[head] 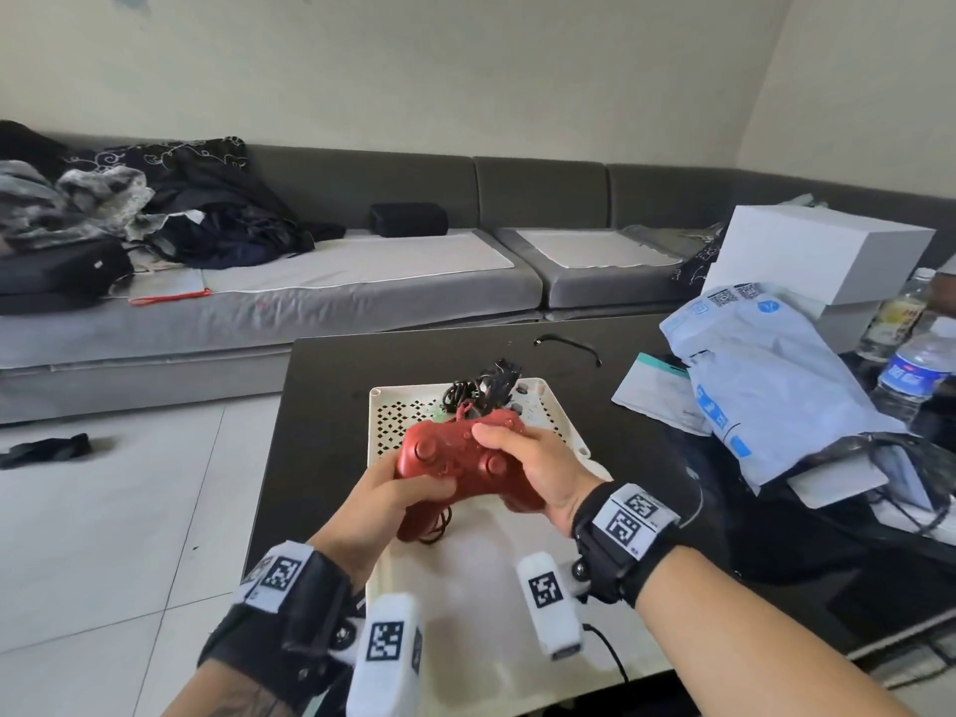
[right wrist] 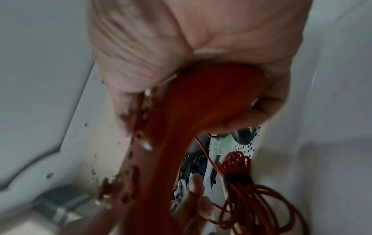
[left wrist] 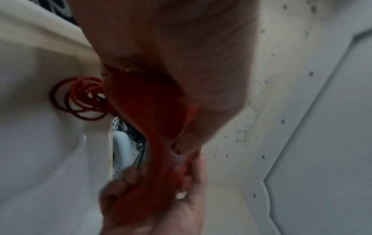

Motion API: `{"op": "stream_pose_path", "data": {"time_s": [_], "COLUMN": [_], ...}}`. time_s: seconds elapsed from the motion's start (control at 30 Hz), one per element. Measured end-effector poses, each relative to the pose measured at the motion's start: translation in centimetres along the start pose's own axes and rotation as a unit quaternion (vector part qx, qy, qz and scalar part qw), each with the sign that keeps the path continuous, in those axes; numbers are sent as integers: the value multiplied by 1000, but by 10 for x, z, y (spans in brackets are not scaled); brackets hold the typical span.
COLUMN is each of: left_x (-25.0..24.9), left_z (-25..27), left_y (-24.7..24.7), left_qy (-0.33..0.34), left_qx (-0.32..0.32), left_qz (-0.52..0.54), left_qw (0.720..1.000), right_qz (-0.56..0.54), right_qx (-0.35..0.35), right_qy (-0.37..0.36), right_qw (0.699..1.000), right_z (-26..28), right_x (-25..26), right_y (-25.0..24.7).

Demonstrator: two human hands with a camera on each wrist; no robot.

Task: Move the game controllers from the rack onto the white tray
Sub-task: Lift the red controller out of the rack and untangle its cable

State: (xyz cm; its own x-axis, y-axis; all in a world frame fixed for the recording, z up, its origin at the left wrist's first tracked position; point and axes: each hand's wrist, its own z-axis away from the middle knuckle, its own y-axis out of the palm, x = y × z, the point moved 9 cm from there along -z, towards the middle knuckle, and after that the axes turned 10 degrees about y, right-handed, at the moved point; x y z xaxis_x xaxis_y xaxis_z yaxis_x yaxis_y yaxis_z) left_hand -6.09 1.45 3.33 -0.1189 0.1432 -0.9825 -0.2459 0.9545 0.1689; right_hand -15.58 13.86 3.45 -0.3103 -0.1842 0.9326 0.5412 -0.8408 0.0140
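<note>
A grey sofa (head: 362, 282) strewn with clothes ran along the wall at twelve o'clock, and before it stood a dark desk (head: 320, 406) bearing a perforated white rack (head: 403, 411) with the white tray (head: 465, 577) just at its six o'clock side. At three o'clock lay grey mailer bags (head: 765, 380), a white box (head: 822, 251) and water bottles (head: 910, 375). A red game controller (head: 460, 458) was held in the air above the far end of the tray, near the rack's front edge. The left hand (head: 393, 499) had its grip curled round the controller's left handle, thumb on top; the right hand (head: 538, 468) gripped the right handle likewise. In the wrist views a bundled red cable (right wrist: 241, 182) hung beneath the controller. A dark tangle of cable (head: 481, 390) sat in the rack at twelve o'clock of the hands.
</note>
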Motion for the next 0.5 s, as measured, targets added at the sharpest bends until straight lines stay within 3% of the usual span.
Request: {"op": "stream_pose_path", "data": {"time_s": [0.1,0.23,0.3,0.33,0.43,0.5], "left_x": [5,20,29,32,39,41], "left_z": [-4,-19,-24,-27,-26,-24], "left_y": [-6,-22,-21,-22,-3,4], "left_qy": [0,21,37,54,89,65], "left_qx": [-6,-26,-26,-27,10,10], "left_qz": [-1,-106,-214,-315,-581,-630], "left_qw": [1000,994,976,947,809,774], "right_qz": [-16,-85,-121,-134,-161,-171], "right_qx": [-22,-42,-42,-33,24,66], "right_qy": [-33,-42,-37,-31,-3,5], "right_qw": [999,995,991,990,987,983], "right_z": [-1,-3,-6,-8,-8,-7], "right_x": [7,9,5,3,0,-1], "right_y": [-13,-38,-47,-49,-47,-42]}}
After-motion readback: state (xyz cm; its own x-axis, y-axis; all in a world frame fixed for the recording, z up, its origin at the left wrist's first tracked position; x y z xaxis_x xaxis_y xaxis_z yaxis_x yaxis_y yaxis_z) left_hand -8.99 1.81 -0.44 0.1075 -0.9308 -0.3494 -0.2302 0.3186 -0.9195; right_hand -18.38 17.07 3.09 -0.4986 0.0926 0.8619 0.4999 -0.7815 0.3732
